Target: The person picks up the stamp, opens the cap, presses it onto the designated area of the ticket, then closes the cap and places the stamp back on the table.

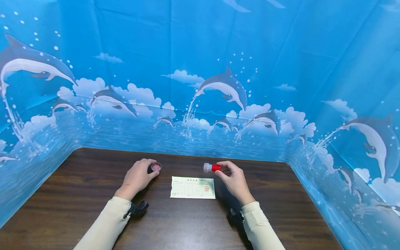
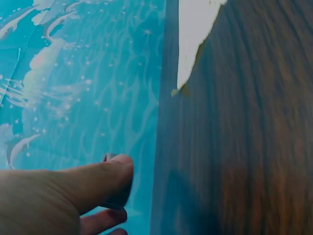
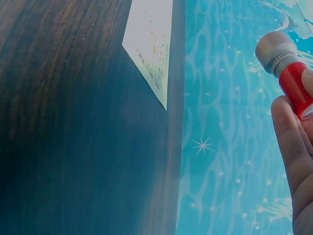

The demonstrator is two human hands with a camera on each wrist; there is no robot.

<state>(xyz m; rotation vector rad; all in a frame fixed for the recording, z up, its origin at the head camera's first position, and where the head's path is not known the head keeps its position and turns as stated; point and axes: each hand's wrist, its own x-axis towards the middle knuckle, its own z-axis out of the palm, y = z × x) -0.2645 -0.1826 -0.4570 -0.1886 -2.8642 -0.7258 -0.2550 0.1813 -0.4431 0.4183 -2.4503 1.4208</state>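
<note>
My left hand (image 1: 137, 176) grips a small dark round cap (image 1: 155, 167) with a pinkish inside, holding it between thumb and fingers. In the left wrist view the thumb hides most of the cap (image 2: 120, 193). My right hand (image 1: 233, 180) pinches a red hand stamp (image 1: 215, 167) by its body, its pale translucent end pointing left. The right wrist view shows the same stamp (image 3: 294, 83) with its whitish ringed end up. Between the hands lies a pale green printed slip (image 1: 190, 188) bearing a small red seal mark at its right.
The dark wooden table (image 1: 181, 225) runs back to a blue curtain (image 1: 143, 41) printed with dolphins, which hangs behind and at both sides. Black bands (image 1: 137, 208) sit on both wrists, over cream sleeves.
</note>
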